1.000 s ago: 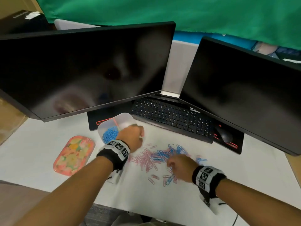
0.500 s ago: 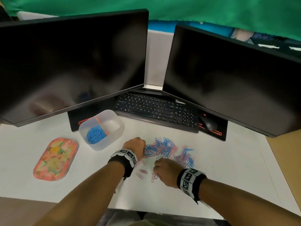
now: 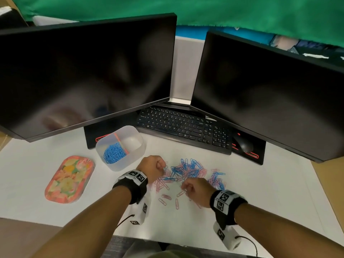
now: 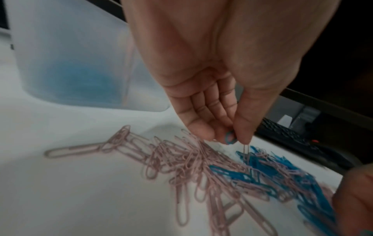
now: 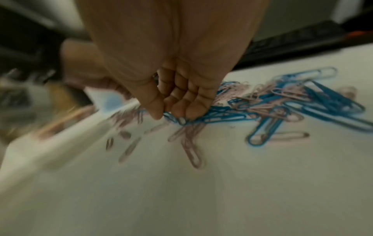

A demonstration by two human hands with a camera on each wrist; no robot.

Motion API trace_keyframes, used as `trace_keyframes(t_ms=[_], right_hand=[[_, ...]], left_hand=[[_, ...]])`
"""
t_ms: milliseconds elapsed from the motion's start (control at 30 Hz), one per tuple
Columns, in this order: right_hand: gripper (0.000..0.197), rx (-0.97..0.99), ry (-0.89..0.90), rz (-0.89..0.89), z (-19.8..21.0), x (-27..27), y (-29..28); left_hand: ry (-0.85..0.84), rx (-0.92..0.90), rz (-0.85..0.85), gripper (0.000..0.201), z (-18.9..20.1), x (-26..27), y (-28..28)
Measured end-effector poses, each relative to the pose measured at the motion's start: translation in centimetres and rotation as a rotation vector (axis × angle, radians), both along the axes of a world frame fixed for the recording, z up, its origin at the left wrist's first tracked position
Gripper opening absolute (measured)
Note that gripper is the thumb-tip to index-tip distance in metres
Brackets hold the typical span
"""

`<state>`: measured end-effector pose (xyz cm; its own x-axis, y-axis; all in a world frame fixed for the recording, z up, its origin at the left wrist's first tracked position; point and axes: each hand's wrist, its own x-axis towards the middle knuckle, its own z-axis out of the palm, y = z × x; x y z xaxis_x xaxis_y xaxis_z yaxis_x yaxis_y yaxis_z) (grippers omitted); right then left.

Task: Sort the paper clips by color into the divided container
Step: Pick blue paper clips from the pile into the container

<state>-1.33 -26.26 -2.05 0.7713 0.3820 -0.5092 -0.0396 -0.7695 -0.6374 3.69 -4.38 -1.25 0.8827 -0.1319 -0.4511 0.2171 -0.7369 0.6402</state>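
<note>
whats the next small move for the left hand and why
Probably carry the left hand to the container and drop its blue clip in the left compartment, onto the blue clips already there; the right compartment looks empty.

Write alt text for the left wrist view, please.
The left hand pinches a blue paper clip between thumb and fingers above a tangled pile of pink and blue clips on a white surface. The translucent container, blue showing through its wall, stands behind.
</note>
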Motion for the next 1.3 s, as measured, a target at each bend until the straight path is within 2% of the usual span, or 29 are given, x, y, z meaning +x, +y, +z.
trace_keyframes(t_ms=[233, 333, 433, 567, 700, 733, 767, 833, 900, 1000, 1100, 1300], right_hand=[[0.026, 0.231, 0.226, -0.283, 1.6, 2.1, 0.1], [0.017, 0.293, 0.253, -0.326, 1.6, 2.7, 0.5], [0.017, 0.331, 0.283, -0.359, 1.7, 3.1, 1.0], [0.031, 0.332, 0.301, -0.416, 1.7, 3.5, 1.1], [0.020, 0.246, 0.248, -0.406, 1.4, 3.8, 1.5], [0.017, 0.194, 0.189, -0.374, 1.3, 3.8, 1.7], [0.015, 0.140, 0.109, -0.334, 1.3, 3.8, 2.0], [0.017, 0.043, -0.048, -0.232, 1.2, 3.6, 2.5], [0.022, -0.047, -0.159, -0.076, 1.1, 3.6, 2.9], [0.031, -0.179, -0.276, 0.153, 0.6, 4.3, 3.5], [0.035, -0.231, -0.342, 0.270, 0.1, 5.0, 4.0], [0.017, -0.248, -0.378, 0.330, -0.5, 5.7, 4.2]], left_hand=[[0.063, -0.215, 0.119, 0.021, -0.5, -0.4, 0.6], [0.123, -0.361, 0.167, 0.018, -0.4, -0.6, 0.8], [0.108, -0.360, 0.199, 0.026, -0.6, -0.6, 0.9], [0.112, -0.396, 0.291, 0.025, -0.2, -0.2, 0.9], [0.252, -0.535, 0.475, 0.021, 0.3, 0.1, 0.5], [0.262, -0.516, 0.466, 0.016, 0.1, 0.1, 0.3], [0.235, -0.423, 0.393, 0.011, -0.1, 0.0, 0.0], [0.121, -0.145, 0.169, 0.006, -0.5, -0.5, -0.6], [0.023, 0.090, -0.026, 0.009, -0.9, -1.0, -1.2], [-0.079, 0.289, -0.206, 0.017, -1.5, -1.6, -1.5], [-0.106, 0.340, -0.225, 0.018, -1.8, -1.6, -1.2], [-0.078, 0.317, -0.176, 0.004, -1.4, -1.5, -0.1]])
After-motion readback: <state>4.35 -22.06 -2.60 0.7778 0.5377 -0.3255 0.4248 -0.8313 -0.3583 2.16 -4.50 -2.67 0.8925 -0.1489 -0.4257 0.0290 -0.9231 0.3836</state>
